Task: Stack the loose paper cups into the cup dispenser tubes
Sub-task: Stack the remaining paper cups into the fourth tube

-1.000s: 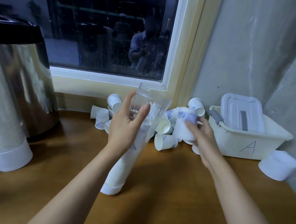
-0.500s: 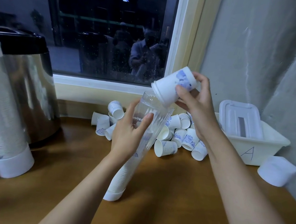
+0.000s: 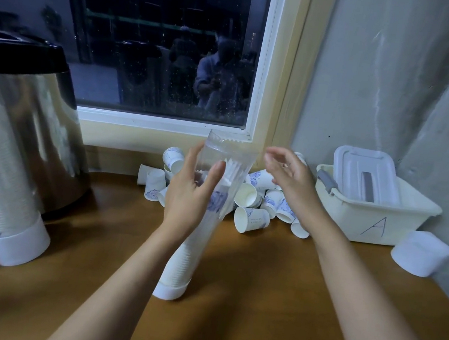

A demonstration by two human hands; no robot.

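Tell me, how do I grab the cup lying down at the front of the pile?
Pinch the cup across its side wall, near the middle, coming down from above with the empty right hand. It lies on its side at the front of the pile, mouth facing left, nothing on top, so its round wall is free.

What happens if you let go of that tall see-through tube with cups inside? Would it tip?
Probably yes: the tall clear plastic tube leans on a narrow white base cap, and the left hand grips it. It likely feels light, holding only stacked white paper cups.
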